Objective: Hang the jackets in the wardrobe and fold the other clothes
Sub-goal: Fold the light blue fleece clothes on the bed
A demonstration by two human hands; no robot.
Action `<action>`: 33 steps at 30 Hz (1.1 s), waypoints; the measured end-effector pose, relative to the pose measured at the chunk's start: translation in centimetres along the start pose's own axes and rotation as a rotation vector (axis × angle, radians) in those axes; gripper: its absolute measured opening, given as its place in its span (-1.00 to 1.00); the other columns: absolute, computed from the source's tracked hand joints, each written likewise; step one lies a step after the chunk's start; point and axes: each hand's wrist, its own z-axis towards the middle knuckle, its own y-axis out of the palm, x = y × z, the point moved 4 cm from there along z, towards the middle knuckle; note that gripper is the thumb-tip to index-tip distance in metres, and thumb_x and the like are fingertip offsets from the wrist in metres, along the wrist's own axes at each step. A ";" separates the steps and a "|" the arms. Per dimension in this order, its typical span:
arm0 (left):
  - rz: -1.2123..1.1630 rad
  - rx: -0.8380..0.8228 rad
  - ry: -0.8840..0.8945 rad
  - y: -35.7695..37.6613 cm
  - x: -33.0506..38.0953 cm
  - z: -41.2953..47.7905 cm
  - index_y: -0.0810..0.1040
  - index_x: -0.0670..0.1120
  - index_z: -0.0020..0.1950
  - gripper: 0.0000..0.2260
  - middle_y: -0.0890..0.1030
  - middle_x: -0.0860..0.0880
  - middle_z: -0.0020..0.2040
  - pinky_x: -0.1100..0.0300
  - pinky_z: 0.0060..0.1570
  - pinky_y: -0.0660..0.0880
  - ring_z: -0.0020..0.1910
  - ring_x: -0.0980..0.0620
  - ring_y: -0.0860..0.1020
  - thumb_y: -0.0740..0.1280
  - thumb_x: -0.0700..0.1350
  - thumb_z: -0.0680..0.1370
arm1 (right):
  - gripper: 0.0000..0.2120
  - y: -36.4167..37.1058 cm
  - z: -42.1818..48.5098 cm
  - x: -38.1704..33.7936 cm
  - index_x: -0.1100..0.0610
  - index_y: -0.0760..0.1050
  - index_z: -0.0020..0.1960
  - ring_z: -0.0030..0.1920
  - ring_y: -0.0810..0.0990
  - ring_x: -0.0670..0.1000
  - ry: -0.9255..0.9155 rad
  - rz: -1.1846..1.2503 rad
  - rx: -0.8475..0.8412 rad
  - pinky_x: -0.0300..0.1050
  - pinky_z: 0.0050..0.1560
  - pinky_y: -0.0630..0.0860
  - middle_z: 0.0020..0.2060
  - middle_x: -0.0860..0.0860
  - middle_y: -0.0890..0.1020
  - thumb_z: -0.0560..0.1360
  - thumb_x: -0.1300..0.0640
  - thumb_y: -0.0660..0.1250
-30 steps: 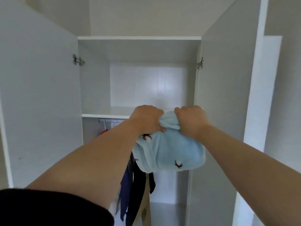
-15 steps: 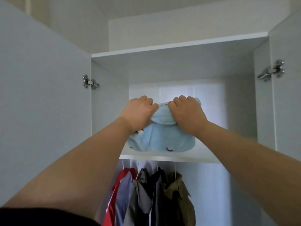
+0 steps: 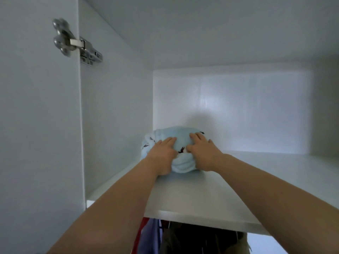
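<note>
A folded light blue fleece garment [image 3: 180, 165] with small dark markings lies on the wardrobe's upper shelf [image 3: 201, 197], near the left side wall. My left hand [image 3: 162, 155] rests on the garment's left side with fingers stretched over its top. My right hand [image 3: 202, 151] presses on its right side, fingers spread and straight. Both forearms reach in over the shelf's front edge. Below the shelf hang several jackets [image 3: 192, 241], red, blue and dark, only their tops showing.
The open left wardrobe door [image 3: 36, 125] stands close, with a metal hinge [image 3: 77, 43] at its top. The compartment's ceiling is low overhead. The back panel [image 3: 238, 110] is white, and bare shelf extends to the right of the garment.
Both hands lifted the blue garment from below the shelf up onto it and pushed it deep inside. Their grip has loosened to flat fingers on top.
</note>
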 end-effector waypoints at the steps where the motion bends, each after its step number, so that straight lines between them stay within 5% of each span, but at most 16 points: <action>1: 0.015 -0.053 0.001 0.9 -1.1 0.8 0.36 -0.11 0.45 -0.50 0.02 -0.15 0.56 0.10 0.46 0.01 0.53 -0.06 0.05 0.32 -0.05 0.53 | -0.52 0.9 1.6 -0.1 -0.02 0.37 0.34 0.49 -0.03 0.18 -0.013 0.017 -0.028 0.16 0.37 0.23 0.49 0.15 0.02 0.45 0.02 0.38; 8: -0.064 -0.183 -0.109 5.9 -6.6 6.3 0.44 -0.09 0.40 -0.55 0.09 -0.01 0.55 0.10 0.41 0.16 0.50 -0.03 0.14 0.35 -0.14 0.50 | -0.54 6.3 9.9 -0.2 -0.01 0.34 0.40 0.41 0.18 0.26 -0.087 -0.065 -0.009 0.07 0.36 0.23 0.44 0.22 0.14 0.53 -0.01 0.29; 10: -0.057 -0.199 -0.103 6.5 -7.1 7.8 0.51 -0.10 0.31 -0.63 0.28 -0.07 0.48 0.15 0.36 0.25 0.45 -0.04 0.26 0.35 -0.10 0.51 | -0.51 7.8 11.6 0.6 0.03 0.32 0.43 0.41 0.19 0.24 -0.093 -0.025 -0.004 0.06 0.35 0.26 0.44 0.21 0.14 0.53 -0.04 0.28; 13: -0.083 -0.157 -0.071 6.6 -6.6 10.0 0.58 -0.01 -0.10 -0.93 0.63 -0.06 -0.03 0.21 -0.07 0.43 0.01 -0.03 0.57 0.39 -0.07 0.44 | -0.49 9.5 13.7 3.3 0.10 0.30 0.44 0.49 0.10 0.16 -0.107 0.136 -0.031 0.02 0.37 0.31 0.47 0.17 0.08 0.54 0.01 0.28; 16: -0.365 -0.190 -0.075 5.2 -6.3 11.9 0.48 -0.03 -0.31 -0.86 0.48 0.03 -0.35 0.11 -0.24 0.38 -0.33 0.08 0.41 0.30 -0.04 0.44 | -0.55 11.2 14.0 5.8 0.06 0.33 0.44 0.54 -0.01 0.10 -0.211 0.214 -0.066 -0.11 0.46 0.13 0.54 0.12 -0.02 0.57 0.10 0.25; 18: -0.623 -0.057 -0.148 3.3 -7.8 13.4 0.54 -0.13 -0.24 -0.81 0.53 -0.02 -0.23 -0.02 -0.04 0.44 -0.20 0.06 0.45 0.22 -0.09 0.51 | -0.60 12.0 13.8 7.2 0.10 0.45 0.36 0.51 0.16 0.07 -0.236 0.396 -0.033 -0.21 0.41 0.17 0.52 0.08 0.14 0.52 0.19 0.31; 20: -0.598 0.089 -0.198 1.6 -10.2 14.6 0.62 -0.12 -0.03 -0.77 0.61 -0.03 0.02 0.08 0.09 0.40 0.05 0.02 0.52 0.17 -0.09 0.60 | -0.65 12.3 13.7 8.7 0.19 0.55 0.23 0.38 0.39 0.09 -0.188 0.601 -0.008 -0.31 0.23 0.26 0.40 0.08 0.39 0.45 0.32 0.36; 23: -0.413 -0.140 -0.208 2.6 -11.8 15.4 0.34 0.05 0.45 -0.63 0.41 -0.06 0.42 0.12 0.33 0.24 0.38 -0.05 0.35 0.08 0.08 0.65 | -0.70 12.6 14.7 10.3 0.22 0.56 0.20 0.31 0.46 0.10 -0.145 0.665 0.021 -0.26 0.21 0.31 0.32 0.11 0.50 0.46 0.32 0.36; 25: -0.270 -0.292 -0.210 4.3 -11.6 15.2 0.12 0.10 0.54 -0.50 0.30 -0.07 0.49 0.10 0.36 0.20 0.43 -0.09 0.29 0.06 0.20 0.62 | -0.63 13.2 16.1 10.7 0.08 0.45 0.35 0.43 0.31 0.06 -0.115 0.423 0.040 -0.02 0.40 0.23 0.46 0.01 0.30 0.55 0.14 0.29; 27: -0.122 -0.286 -0.213 5.4 -11.2 14.8 0.09 0.12 0.54 -0.43 0.29 -0.09 0.47 0.07 0.34 0.21 0.41 -0.12 0.30 0.05 0.29 0.58 | -0.51 13.9 17.4 10.8 -0.05 0.22 0.49 0.51 0.09 0.05 -0.040 0.136 -0.047 0.13 0.48 0.07 0.55 -0.07 0.00 0.59 -0.02 0.21; 29: -0.009 -0.213 -0.255 5.6 -10.8 14.3 0.24 0.06 0.49 -0.43 0.37 -0.11 0.41 0.07 0.26 0.29 0.34 -0.13 0.38 0.02 0.32 0.57 | -0.43 14.5 18.5 10.3 -0.02 0.09 0.54 0.52 0.04 0.09 -0.012 0.081 -0.155 0.12 0.48 0.05 0.55 -0.03 -0.08 0.59 -0.05 0.19; 33: -0.018 -0.051 -0.365 5.0 -11.3 15.0 0.54 -0.17 0.12 -0.44 0.54 -0.19 0.14 0.05 0.12 0.37 0.18 -0.14 0.43 -0.08 0.20 0.63 | -0.69 13.2 19.6 9.4 0.22 0.44 0.30 0.28 0.44 0.09 -0.077 0.337 -0.165 -0.15 0.25 0.31 0.32 0.14 0.46 0.59 0.16 0.25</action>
